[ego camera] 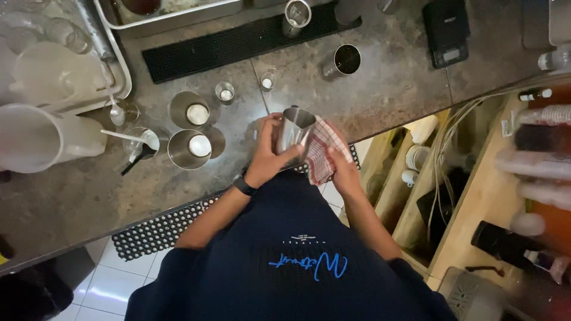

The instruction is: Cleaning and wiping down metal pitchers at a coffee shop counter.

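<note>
My left hand grips a small steel pitcher by its side, just above the front edge of the stone counter. My right hand presses a red-and-white checked cloth against the pitcher's right side. A dark band sits on my left wrist. Both forearms come up from my dark apron at the bottom of the view.
Two steel cups with white liquid stand left of the pitcher, next to two small shot glasses. A black bar mat, a steel cup and a scale lie farther back. Plastic jugs and a rack sit at left; shelves with bottles at right.
</note>
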